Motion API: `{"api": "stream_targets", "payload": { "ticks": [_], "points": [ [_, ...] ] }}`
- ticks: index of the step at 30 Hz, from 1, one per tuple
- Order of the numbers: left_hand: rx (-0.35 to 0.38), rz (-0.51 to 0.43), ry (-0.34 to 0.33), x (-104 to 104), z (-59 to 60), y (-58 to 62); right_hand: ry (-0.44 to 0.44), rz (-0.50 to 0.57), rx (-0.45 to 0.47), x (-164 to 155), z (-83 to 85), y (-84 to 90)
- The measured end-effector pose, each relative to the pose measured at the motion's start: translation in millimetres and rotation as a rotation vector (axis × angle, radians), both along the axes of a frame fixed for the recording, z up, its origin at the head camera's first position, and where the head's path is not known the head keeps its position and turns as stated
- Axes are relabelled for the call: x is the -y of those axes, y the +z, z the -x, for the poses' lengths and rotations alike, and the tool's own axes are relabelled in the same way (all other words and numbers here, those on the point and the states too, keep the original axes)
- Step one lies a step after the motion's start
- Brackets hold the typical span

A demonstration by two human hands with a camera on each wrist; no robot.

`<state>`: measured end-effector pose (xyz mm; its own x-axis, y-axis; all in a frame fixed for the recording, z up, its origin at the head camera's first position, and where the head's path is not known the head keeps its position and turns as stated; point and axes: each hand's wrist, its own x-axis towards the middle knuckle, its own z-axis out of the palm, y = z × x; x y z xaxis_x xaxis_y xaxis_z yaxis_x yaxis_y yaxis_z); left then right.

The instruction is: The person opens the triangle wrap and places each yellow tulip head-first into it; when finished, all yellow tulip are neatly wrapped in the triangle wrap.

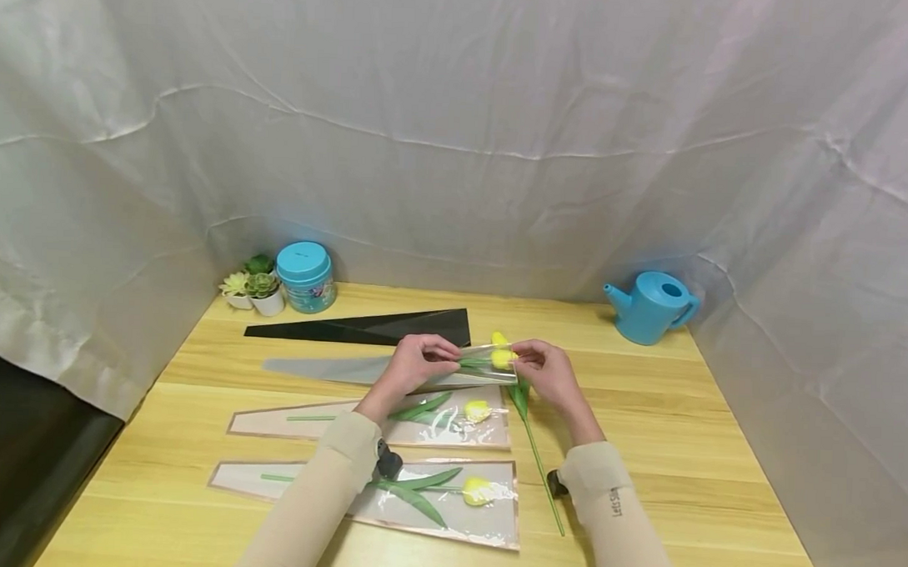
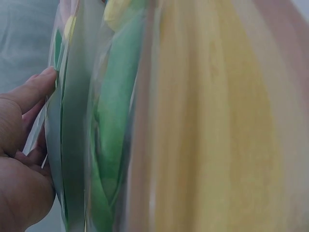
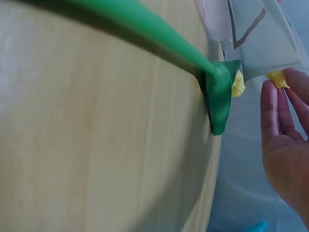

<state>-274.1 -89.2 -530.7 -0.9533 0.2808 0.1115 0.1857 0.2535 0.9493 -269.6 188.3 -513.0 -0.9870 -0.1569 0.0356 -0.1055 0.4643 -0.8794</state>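
Wooden table, both hands apparently pinching clear sleeve round half-hidden yellow tulip.

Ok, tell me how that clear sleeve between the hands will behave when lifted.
The clear sleeve looks like thin glossy film, so it is probably floppy and very light. Its long tapered tail lies flat on the table and would likely droop. The shiny surface may slip between the fingers.
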Motion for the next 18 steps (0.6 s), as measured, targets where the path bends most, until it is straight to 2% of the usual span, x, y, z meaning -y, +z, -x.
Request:
{"api": "stream_targets", "payload": {
  "ticks": [18],
  "points": [
    [0.008,-0.026,-0.012,-1.2,0.6,0.3,0.027,0.004,0.024,5.4,1.2,0.1]
  ]
}}
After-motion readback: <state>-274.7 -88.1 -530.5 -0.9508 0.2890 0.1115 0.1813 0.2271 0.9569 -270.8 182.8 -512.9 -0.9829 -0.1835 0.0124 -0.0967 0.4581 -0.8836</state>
